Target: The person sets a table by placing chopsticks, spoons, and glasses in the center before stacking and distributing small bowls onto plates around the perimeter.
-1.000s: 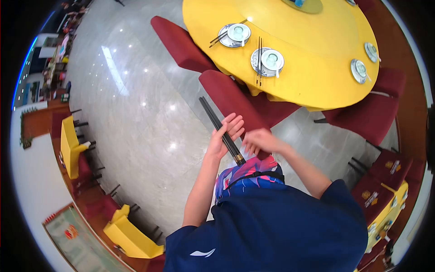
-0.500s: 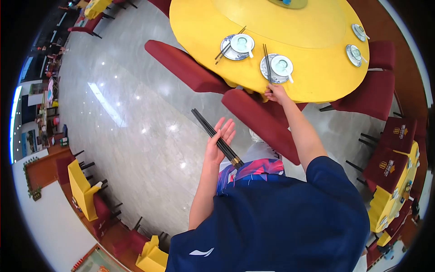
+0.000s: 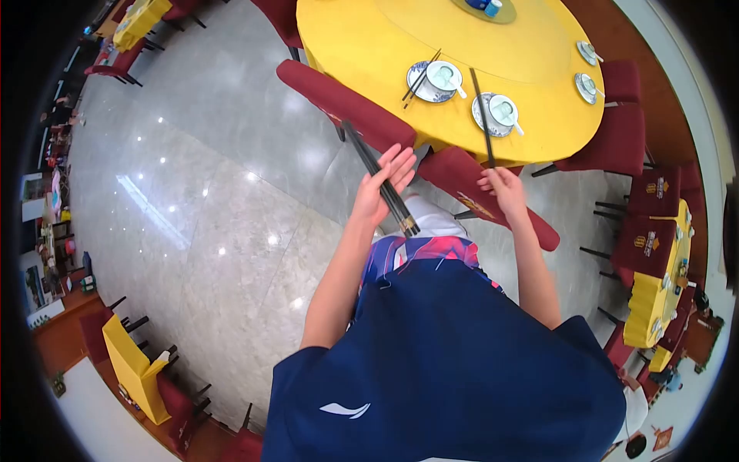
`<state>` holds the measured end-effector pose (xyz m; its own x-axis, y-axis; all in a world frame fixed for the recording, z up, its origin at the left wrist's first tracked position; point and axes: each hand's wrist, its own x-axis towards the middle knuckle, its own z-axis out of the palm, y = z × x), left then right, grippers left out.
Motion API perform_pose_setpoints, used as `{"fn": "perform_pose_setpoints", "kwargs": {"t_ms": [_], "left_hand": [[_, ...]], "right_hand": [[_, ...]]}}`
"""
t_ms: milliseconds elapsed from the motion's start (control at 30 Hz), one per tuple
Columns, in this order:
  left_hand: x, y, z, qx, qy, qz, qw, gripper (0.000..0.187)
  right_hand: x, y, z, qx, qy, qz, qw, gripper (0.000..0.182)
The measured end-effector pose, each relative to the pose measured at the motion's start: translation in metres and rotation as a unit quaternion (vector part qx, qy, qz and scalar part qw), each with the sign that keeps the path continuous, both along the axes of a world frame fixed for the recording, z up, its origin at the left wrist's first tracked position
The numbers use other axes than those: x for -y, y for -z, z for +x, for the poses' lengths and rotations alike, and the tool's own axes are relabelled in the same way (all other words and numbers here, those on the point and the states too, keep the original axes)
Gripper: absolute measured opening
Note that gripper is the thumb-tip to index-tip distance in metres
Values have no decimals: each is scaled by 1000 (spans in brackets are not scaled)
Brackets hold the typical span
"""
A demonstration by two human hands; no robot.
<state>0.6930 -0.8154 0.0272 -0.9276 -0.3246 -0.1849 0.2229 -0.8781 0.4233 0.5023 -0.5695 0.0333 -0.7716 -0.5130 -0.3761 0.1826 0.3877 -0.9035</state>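
Observation:
My left hand (image 3: 387, 185) grips a bundle of black chopsticks (image 3: 360, 146) with gold-banded ends, the thumb across them and the other fingers stretched out. In my right hand (image 3: 504, 191), closed at their lower end, are black chopsticks (image 3: 483, 123) pointing away from me toward the table. They overlap the left side of a blue-and-white plate (image 3: 479, 122), where a small bowl (image 3: 504, 110) with a spoon stands. To the left, another pair of chopsticks (image 3: 420, 79) lies across a second plate (image 3: 418, 75), beside its bowl (image 3: 444, 75).
The round table (image 3: 369, 61) has a yellow cloth and a turntable. Dark red chairs (image 3: 346, 104) surround it, one chair back (image 3: 493, 199) between me and the table edge. More place settings (image 3: 586, 86) are at its right side. Another yellow table (image 3: 650, 300) stands further right.
My right hand has drawn back from the table edge, and its chopsticks have come with it, now close together. My left hand still holds the bundle, nearer the chairs. The view has shifted.

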Motion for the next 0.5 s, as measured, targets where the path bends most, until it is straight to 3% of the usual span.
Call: {"fn": "perform_pose_setpoints", "kwargs": {"t_ms": [33,167,200,267,500], "left_hand": [[6,2,-5,-11,9,-2,1000,51],[32,2,-31,-15,50,12,999,52],[37,2,-36,-14,64,6,998,52],[55,-1,-47,-11,84,4,996,51],[131,7,-74,25,107,-19,994,52]], "right_hand": [[14,-13,23,36,-5,-18,999,24],[65,-12,85,-44,-139,-4,989,22],[77,-4,98,-41,-130,-3,991,22],[102,10,114,98,-134,-5,986,21],[180,7,83,337,-161,-121,920,28]]}}
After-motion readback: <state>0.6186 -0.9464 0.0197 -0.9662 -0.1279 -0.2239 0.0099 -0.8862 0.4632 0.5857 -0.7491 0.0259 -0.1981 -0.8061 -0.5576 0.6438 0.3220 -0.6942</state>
